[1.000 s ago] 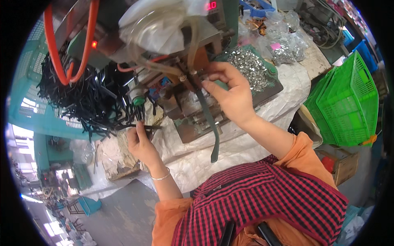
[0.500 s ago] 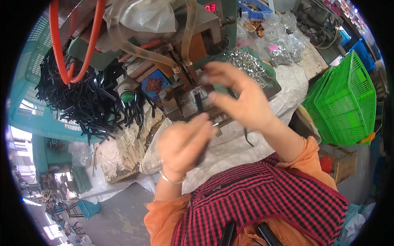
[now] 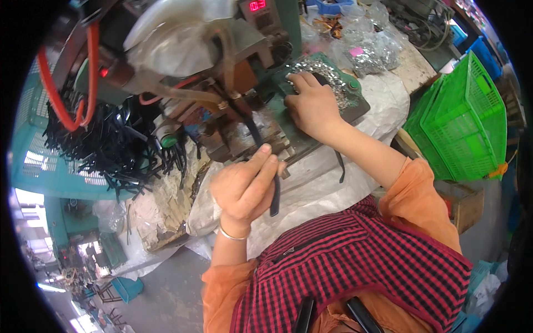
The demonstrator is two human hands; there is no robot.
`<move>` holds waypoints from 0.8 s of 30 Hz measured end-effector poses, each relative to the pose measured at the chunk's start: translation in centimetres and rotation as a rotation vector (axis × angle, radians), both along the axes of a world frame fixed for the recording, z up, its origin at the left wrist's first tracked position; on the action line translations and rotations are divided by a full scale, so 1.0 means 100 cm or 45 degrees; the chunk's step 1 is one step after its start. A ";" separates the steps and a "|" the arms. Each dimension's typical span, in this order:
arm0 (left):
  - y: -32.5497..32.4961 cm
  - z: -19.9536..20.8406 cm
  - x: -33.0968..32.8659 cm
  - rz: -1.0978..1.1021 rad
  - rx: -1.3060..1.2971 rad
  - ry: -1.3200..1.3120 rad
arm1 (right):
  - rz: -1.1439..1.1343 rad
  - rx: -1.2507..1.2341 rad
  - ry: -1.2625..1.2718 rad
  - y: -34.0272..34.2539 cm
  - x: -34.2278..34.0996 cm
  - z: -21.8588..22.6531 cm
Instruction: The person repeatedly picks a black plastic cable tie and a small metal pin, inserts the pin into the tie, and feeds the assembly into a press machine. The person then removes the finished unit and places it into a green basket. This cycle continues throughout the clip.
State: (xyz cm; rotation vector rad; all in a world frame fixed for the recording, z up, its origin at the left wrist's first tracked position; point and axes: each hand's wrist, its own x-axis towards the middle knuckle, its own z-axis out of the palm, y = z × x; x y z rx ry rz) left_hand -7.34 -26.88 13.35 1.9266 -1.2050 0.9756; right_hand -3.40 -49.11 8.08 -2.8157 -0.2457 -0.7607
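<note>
My left hand (image 3: 244, 188) pinches a narrow black strap (image 3: 275, 201) between thumb and fingers. The strap's far end reaches up onto the metal work block of a press (image 3: 244, 136), under its tooling, and its near end hangs below my fingers. My right hand (image 3: 316, 108) lies over the near left edge of a heap of small shiny metal pieces (image 3: 338, 91) on a green tray. Its fingers are bent but apart, the thumb away from them, and no piece shows in its grasp. Another thin black strap (image 3: 340, 166) hangs over the bench edge below my right forearm.
A big tangle of black straps (image 3: 105, 144) fills a teal basket (image 3: 28, 172) at left. Orange (image 3: 91, 72) and clear hoses loop around the machine. Bags of metal pieces (image 3: 369, 53) lie at the far right, beyond a white sheet. Green crates (image 3: 461, 122) stand right of the bench.
My right hand has moved from the press block out to the metal pieces on the right. My left hand stays near the block with the strap. The view has shifted slightly.
</note>
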 end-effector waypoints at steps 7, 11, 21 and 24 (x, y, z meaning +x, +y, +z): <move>0.033 -0.045 -0.057 0.271 -0.165 0.480 | -0.021 -0.194 -0.045 0.014 0.024 -0.025; 0.093 -0.036 -0.053 0.499 -0.433 0.368 | -0.077 0.393 0.104 -0.009 0.002 -0.005; 0.235 -0.124 0.117 1.368 0.442 0.934 | -0.008 0.954 -0.092 -0.015 -0.005 -0.007; 0.212 -0.119 0.115 1.391 0.376 0.914 | -0.112 0.913 -0.270 -0.038 -0.035 -0.016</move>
